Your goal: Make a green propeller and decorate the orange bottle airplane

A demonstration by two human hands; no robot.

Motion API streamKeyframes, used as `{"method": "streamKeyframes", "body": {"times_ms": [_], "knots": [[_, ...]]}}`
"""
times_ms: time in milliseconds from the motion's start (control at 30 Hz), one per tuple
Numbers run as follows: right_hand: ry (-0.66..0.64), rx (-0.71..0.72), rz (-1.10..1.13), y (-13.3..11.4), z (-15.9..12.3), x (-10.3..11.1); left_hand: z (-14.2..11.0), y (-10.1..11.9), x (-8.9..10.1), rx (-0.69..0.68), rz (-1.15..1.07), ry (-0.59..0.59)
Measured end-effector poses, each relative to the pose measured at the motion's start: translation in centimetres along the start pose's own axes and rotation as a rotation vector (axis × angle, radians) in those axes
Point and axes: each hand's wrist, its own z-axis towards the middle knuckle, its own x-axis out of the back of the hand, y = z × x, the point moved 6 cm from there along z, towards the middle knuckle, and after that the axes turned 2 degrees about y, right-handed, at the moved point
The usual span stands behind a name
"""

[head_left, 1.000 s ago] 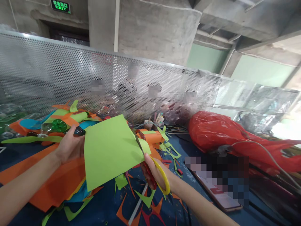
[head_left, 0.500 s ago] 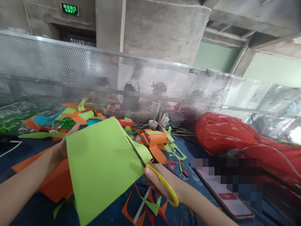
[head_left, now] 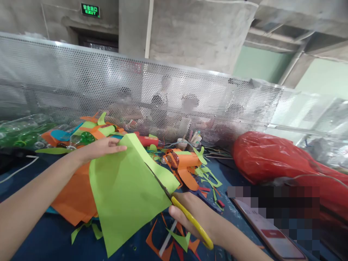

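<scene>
A large sheet of light green paper (head_left: 125, 195) is held up in front of me, tilted, with a cut running in from its right side. My left hand (head_left: 102, 149) pinches it near the top edge, thumb across the front. Scissors with yellow handles (head_left: 194, 223) are gripped in my right hand (head_left: 190, 206). Their dark blades lie along the cut, beside a narrow green strip (head_left: 161, 172) that bends away from the sheet. Beneath the sheet, orange paper (head_left: 74, 197) lies on the blue table.
Bottle models covered in orange and green paper (head_left: 187, 159) stand behind the sheet. Plastic bottles (head_left: 29, 130) lie at left. Paper scraps (head_left: 179, 237) litter the table. To the right are a phone (head_left: 266, 228) and a red plastic bag (head_left: 266, 157). A perforated metal screen (head_left: 67, 79) rises behind, with people beyond.
My left hand has moved right and up from the sheet's left edge to its top. The paper has tilted. The scissors stay at the cut, and the view has shifted slightly left.
</scene>
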Motion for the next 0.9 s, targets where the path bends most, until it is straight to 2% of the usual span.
{"method": "streamKeyframes", "body": {"times_ms": [100, 300, 467, 600, 900], "knots": [[0.007, -0.059, 0.012, 0.5, 0.0, 0.0, 0.4, 1.3, -1.4, 0.007, 0.151, -0.139], [0.033, -0.117, 0.015, 1.0, 0.1, 0.0, 1.3, 2.7, -2.2, 0.016, 0.278, -0.262], [0.029, -0.094, 0.113, 0.2, -0.2, 0.3, 1.2, 2.4, -2.5, 0.016, 0.203, -0.249], [-0.060, -0.062, 0.212, -0.3, -0.5, -0.1, 0.5, 2.0, -2.9, 0.018, 0.085, -0.289], [-0.062, -0.063, 0.181, -0.8, -0.7, 0.1, 0.6, 1.4, -2.9, 0.025, -0.034, -0.340]]}}
